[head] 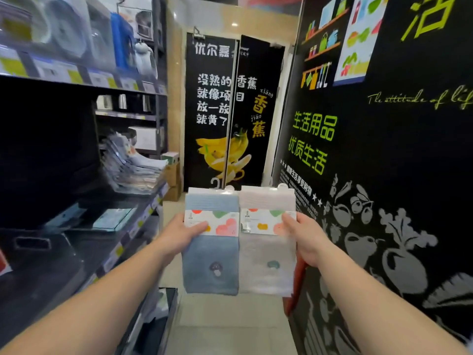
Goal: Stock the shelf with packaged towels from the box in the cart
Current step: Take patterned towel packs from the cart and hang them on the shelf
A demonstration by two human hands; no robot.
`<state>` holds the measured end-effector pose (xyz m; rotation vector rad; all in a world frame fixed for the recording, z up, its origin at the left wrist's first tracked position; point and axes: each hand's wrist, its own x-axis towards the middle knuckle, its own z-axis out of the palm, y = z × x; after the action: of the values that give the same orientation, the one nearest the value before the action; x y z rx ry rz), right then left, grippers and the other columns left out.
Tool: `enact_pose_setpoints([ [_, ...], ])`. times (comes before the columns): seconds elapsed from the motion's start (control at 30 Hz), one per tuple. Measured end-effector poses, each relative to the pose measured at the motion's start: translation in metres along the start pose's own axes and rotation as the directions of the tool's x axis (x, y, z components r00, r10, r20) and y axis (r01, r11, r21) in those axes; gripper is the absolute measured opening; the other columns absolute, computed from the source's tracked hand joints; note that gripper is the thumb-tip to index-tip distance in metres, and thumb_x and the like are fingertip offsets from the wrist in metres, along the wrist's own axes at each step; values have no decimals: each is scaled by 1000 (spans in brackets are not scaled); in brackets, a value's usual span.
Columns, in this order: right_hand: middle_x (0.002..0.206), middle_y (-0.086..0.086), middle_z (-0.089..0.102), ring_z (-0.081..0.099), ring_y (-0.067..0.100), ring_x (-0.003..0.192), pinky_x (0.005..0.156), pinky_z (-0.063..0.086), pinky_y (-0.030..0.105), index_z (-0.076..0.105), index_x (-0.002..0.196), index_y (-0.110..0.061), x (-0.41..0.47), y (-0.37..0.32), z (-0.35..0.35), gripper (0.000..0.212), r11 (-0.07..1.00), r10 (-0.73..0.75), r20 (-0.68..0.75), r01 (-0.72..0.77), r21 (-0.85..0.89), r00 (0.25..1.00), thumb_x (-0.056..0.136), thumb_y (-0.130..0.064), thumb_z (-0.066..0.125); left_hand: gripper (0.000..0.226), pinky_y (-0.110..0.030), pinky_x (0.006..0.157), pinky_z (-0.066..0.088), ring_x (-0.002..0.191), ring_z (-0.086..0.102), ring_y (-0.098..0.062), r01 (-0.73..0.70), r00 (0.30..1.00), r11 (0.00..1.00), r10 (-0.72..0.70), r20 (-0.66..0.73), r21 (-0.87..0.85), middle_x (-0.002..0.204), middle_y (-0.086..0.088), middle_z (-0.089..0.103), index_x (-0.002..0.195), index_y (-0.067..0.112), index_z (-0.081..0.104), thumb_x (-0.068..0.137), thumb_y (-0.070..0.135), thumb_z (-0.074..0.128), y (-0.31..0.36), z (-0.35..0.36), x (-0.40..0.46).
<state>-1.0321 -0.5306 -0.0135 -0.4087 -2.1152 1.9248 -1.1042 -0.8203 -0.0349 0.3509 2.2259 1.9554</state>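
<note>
Two packaged towels are held up side by side at the centre of the view, their inner edges touching: a blue towel (211, 262) and a pale grey towel (266, 262), each upright with a white paper band printed with coloured blobs; the small print on the bands is too fine to read. The left hand (179, 234) pinches the blue towel's left edge, thumb across the band; the right hand (304, 239) grips the grey towel's right edge the same way. At 9 o'clock the shelf (143, 213) carries a leaning stack of packaged towels (133, 165), with bare room on the shelf board in front of it. At 12 o'clock open floor runs to a banana poster (230, 111) lettered "xiāng jiāo". At 3 o'clock a black wall (396, 162) stands close, reading "The attitude of lif".
</note>
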Motion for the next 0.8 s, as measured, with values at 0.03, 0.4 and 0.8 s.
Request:
enact_pose_setpoints([
  [0.03,106,5,76,71,25,102,96,54,51,69,112,-14,9,2,-3,22,1000,4,-7,-4,4,1000,98,-26,57,17,-48,98,54,102,71,-21,9,1000,1000,-9,-3,4,110,1,75,106,22,66,90,21,73,1,6,10],
  [0.4,101,5,77,73,23,98,91,57,44,68,109,-14,143,4,-24,18,999,18,68,-21,44,998,102,-21,54,31,-49,98,53,103,69,-20,2,990,994,13,-140,108,113,1,73,119,20,62,90,27,72,6,38,124],
  [0.8,102,2,76,73,18,94,75,58,33,67,111,-15,302,-23,-61,18,999,-45,279,39,25,959,102,-22,53,23,-47,103,49,108,67,-18,-15,951,999,29,-308,47,117,2,72,119,21,61,97,22,63,28,110,223],
])
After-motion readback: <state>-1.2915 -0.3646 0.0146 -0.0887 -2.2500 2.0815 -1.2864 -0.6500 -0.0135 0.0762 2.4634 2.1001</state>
